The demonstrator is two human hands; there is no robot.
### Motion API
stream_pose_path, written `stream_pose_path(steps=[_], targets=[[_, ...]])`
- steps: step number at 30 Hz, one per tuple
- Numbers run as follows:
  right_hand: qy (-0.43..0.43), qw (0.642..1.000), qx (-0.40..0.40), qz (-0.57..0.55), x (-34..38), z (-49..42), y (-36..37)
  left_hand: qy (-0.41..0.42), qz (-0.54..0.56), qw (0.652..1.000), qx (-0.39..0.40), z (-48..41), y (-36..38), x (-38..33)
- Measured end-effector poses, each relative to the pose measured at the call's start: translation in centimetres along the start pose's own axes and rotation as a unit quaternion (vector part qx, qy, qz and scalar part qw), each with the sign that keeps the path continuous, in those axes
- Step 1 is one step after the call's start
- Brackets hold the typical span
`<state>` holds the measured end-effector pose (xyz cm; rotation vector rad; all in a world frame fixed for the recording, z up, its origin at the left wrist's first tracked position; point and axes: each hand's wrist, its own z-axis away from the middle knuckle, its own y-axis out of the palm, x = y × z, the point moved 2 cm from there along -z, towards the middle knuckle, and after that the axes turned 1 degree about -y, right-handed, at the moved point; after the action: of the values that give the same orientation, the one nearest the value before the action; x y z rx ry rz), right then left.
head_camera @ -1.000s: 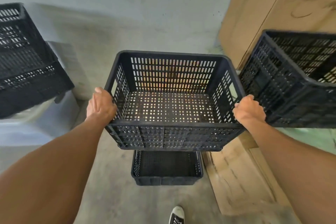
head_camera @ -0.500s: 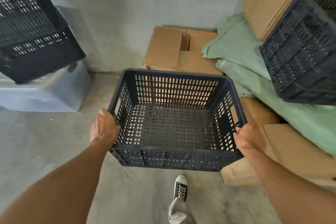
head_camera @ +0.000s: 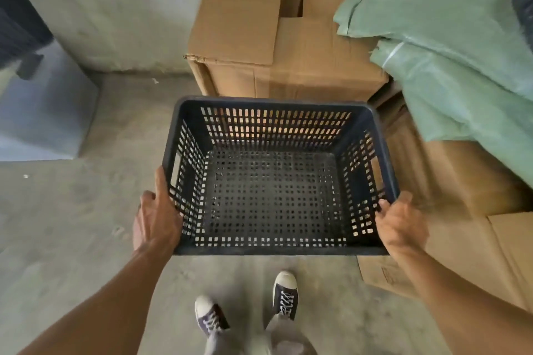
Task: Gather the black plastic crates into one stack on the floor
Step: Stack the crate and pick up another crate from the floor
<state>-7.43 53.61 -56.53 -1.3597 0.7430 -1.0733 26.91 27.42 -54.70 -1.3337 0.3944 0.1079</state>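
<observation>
Both hands are clamped on one black plastic crate (head_camera: 277, 179), which is held open side up in the middle of the view, its near wall just above the person's two dark lace-up shoes (head_camera: 285, 294). The left hand (head_camera: 157, 219) grips the crate's left wall by the near corner, with one digit laid far along the rim and the back of the hand facing up. The right hand (head_camera: 402, 225) grips the right wall by the near corner, its fingertips (head_camera: 383, 204) hooked over the rim into the crate. The hands are well apart, a crate's width between them. Nothing lies in the crate; whether its base touches the concrete floor (head_camera: 72, 225) cannot be told. Just beyond its far wall stands a large cardboard box (head_camera: 288, 37) with a loose top flap. To the right, green woven sacks (head_camera: 461, 52) are draped over more cardboard cartons (head_camera: 476, 210). At far left a second dark crate (head_camera: 17, 26), blurred and cut off by the edge, sits on a grey block (head_camera: 43, 112) against the wall
</observation>
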Motion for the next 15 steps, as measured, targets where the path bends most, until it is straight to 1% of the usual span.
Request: stream_pose_path(steps=[3,6,9,10,12,15], targets=[[0.044,0.999,-0.009,0.01,-0.2,-2.3,3.1,0.012,-0.001,1.0,0.004,-2.7,3.4,0.0],[0.066,0.997,-0.013,0.026,-0.6,-4.1,5.3,0.021,0.005,1.0,0.008,-4.7,5.9,-0.5],[0.056,0.998,-0.027,0.027,-0.5,-5.2,7.0,-0.018,0.036,0.999,0.014,-5.8,7.4,-0.7],[0.057,0.998,-0.029,0.024,-0.4,-5.4,7.5,-0.008,0.035,0.999,0.018,-6.1,8.0,-0.5],[0.073,0.997,-0.028,0.028,-0.2,-5.7,8.4,0.034,-0.01,0.999,0.029,-6.7,9.1,-0.2],[0.073,0.996,-0.037,0.026,0.4,-6.2,9.2,0.035,0.0,0.999,0.015,-6.9,9.6,-0.2]])
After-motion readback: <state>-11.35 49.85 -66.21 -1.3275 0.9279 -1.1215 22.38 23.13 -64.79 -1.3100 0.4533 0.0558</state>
